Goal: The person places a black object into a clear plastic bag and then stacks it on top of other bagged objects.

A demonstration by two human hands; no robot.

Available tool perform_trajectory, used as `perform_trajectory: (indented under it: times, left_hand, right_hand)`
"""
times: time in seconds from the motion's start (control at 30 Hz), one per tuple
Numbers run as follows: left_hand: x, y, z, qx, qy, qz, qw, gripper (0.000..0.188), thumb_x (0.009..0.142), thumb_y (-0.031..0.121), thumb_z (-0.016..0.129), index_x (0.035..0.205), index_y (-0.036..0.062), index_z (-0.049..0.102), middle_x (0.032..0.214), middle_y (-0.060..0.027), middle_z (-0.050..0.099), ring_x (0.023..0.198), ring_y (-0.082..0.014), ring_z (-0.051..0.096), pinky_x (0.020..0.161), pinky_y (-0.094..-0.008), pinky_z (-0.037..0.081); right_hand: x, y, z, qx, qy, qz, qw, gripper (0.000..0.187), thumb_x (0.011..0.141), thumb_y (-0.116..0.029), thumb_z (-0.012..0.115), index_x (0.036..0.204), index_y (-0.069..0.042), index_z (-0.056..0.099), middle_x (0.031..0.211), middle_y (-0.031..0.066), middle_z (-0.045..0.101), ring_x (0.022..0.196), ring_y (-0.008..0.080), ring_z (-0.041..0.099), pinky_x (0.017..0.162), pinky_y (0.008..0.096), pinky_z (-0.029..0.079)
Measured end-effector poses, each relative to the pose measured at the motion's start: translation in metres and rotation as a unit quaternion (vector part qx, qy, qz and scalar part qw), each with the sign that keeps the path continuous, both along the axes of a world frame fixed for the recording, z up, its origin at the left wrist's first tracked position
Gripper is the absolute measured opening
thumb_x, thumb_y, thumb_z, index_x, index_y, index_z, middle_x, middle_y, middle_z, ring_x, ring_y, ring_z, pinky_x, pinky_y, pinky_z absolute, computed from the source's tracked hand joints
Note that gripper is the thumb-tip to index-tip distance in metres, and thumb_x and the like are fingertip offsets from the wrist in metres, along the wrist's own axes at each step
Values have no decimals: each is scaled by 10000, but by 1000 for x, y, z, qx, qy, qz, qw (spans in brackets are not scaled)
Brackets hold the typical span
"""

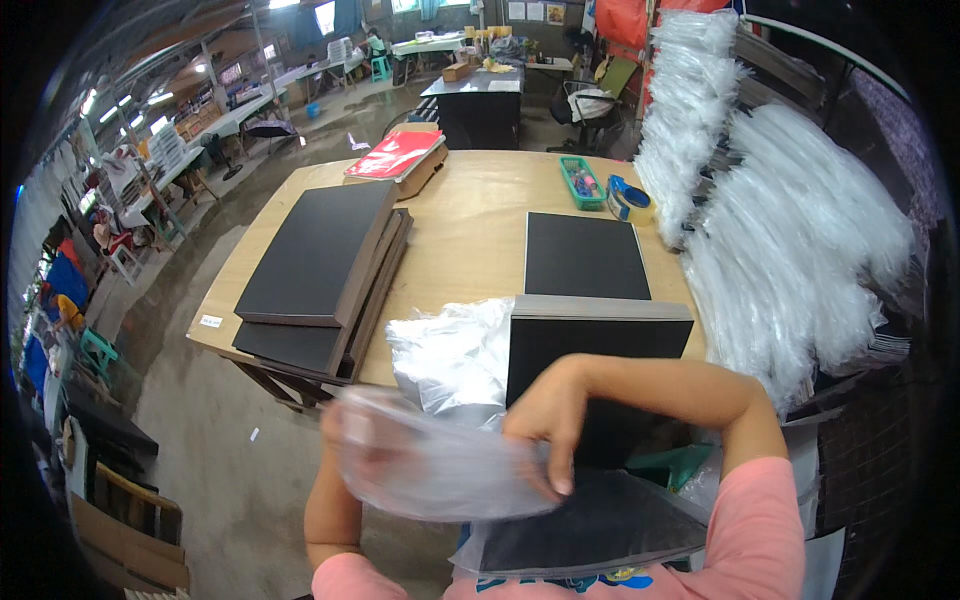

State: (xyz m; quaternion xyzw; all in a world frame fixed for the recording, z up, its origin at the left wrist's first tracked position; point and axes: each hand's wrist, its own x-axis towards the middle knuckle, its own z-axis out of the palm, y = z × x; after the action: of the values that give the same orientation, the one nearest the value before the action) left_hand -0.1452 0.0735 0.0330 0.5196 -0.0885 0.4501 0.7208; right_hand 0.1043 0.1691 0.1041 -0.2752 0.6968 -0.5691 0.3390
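A clear plastic bag (440, 470) is stretched between my two hands in front of my body, blurred by motion. My left hand (375, 435) is closed on its left end and shows hazily through the film. My right hand (545, 430) bends down from the right, its fingers closed on the other end. Just below lies a black flat panel (590, 525) covered in clear film, close to my shirt. Beyond my right forearm, a stack of black panels (600, 330) sits at the table's near edge. Loose clear bags (450, 350) are heaped left of it.
The wooden table (460, 220) carries a pile of black panels (320, 250), a red folder (397, 155), another black panel (585, 255), a green basket (582, 185) and tape rolls (630, 203). Plastic-wrapped bundles (790, 250) tower at the right. People sit at far tables on the left.
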Motion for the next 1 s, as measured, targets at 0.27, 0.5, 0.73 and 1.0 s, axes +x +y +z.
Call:
perform_trajectory:
  times: [0.27, 0.5, 0.73, 1.0]
  left_hand:
    - [51, 0, 8, 101, 233, 124, 959, 275, 894, 241, 582, 899, -28, 636, 840, -118, 652, 746, -183, 584, 690, -320, 465]
    - [89, 14, 19, 92, 423, -63, 899, 329, 882, 235, 601, 1112, 2, 567, 1037, -86, 613, 827, -137, 576, 775, -277, 463]
    - [137, 20, 24, -76, -254, -239, 934, 421, 966, 441, 398, 1215, 115, 492, 1045, -111, 615, 890, -181, 636, 731, -269, 514]
    - [100, 3, 28, -67, 242, 288, 924, 174, 701, 113, 658, 813, 5, 578, 722, -7, 564, 578, -172, 534, 529, -271, 443]
  right_hand:
    - [133, -9, -59, -314, -32, -564, 763, 295, 825, -203, 676, 972, 51, 650, 810, 142, 665, 758, 247, 661, 894, 373, 465]
    - [202, -36, -68, -282, 100, -439, 847, 246, 803, -224, 664, 890, 6, 649, 841, 161, 639, 771, 274, 631, 685, 396, 504]
    - [196, -82, -113, -410, -31, -365, 835, 438, 754, -376, 696, 863, 43, 623, 866, 98, 598, 737, 200, 545, 683, 338, 441]
    - [250, -105, -97, -429, 239, -683, 542, 319, 666, -73, 781, 957, -9, 666, 983, 182, 640, 945, 289, 615, 829, 414, 475]
